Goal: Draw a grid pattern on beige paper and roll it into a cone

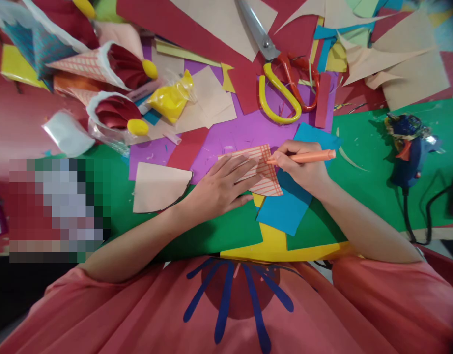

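Note:
My left hand [230,182] lies flat with its fingers spread over a cream paper piece [268,184] that bears an orange grid of lines. Pinched in my right hand [303,164] is an orange marker [315,156], its tip at the right part of the gridded paper. Part of that paper is hidden under my left fingers. Beneath it lie blue paper [285,211] and purple paper [234,132]. A plain cream wedge of paper [158,189] with a dark curved edge rests left of my left hand.
Scissors [280,93] with yellow and red handles lie beyond my hands. A blue glue gun [409,157] with a cord stands at the right. Several paper cones [97,66] and a yellow packet [173,98] sit at the upper left. Cream scraps [407,69] cover the upper right.

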Demonstrator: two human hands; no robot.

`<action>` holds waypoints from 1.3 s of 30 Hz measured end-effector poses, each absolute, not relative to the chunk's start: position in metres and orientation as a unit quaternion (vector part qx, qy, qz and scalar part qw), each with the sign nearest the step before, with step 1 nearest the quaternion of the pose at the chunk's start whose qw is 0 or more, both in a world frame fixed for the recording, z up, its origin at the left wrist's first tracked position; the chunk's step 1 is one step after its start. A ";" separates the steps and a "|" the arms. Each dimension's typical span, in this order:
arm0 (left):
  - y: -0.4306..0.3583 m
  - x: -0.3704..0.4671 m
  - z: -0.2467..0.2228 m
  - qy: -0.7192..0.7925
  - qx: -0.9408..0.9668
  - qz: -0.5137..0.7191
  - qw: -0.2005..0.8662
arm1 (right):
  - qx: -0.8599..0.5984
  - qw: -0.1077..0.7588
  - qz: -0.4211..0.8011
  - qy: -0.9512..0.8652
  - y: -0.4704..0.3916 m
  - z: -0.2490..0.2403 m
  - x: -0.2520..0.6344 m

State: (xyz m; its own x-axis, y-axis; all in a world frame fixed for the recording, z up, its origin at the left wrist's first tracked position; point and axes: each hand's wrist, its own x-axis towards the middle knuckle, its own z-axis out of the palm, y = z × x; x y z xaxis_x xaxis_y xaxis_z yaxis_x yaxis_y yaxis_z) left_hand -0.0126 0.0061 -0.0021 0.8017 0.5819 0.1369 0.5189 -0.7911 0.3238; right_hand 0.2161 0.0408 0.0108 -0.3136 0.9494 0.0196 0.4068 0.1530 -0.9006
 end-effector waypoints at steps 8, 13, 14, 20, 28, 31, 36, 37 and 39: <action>0.008 -0.013 -0.004 0.285 0.942 0.127 0.121 | -0.494 0.318 0.491 -0.643 0.042 0.014 0.216; 0.009 -0.014 -0.002 0.301 0.939 0.109 0.126 | -0.514 0.354 0.477 -0.619 0.040 0.012 0.217; 0.009 -0.014 -0.001 0.307 0.938 0.105 0.122 | -0.513 0.354 0.473 -0.623 0.040 0.012 0.217; 0.011 -0.013 0.004 0.311 0.934 0.105 0.142 | -0.494 0.342 0.448 -0.662 0.039 0.012 0.217; 0.010 -0.013 0.003 0.304 0.934 0.122 0.140 | -0.506 0.314 0.432 -0.677 0.040 0.011 0.216; 0.011 -0.013 0.003 0.304 0.934 0.118 0.144 | -0.509 0.311 0.429 -0.679 0.040 0.011 0.216; 0.011 -0.013 0.003 0.303 0.937 0.118 0.129 | -0.511 0.297 0.440 -0.676 0.042 0.012 0.215; 0.011 -0.013 0.003 0.303 0.937 0.117 0.129 | -0.513 0.292 0.446 -0.673 0.042 0.013 0.215; 0.010 -0.013 0.004 0.303 0.937 0.116 0.129 | -0.516 0.288 0.458 -0.664 0.042 0.013 0.215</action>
State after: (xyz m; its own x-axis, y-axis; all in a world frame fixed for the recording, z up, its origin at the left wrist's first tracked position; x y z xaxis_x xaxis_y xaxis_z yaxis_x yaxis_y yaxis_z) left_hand -0.0130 0.0105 0.0037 0.7895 0.5979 0.1387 0.5383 -0.7831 0.3115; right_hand 0.2149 0.0416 0.0133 -0.3016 0.9492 -0.0895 0.4215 0.0486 -0.9055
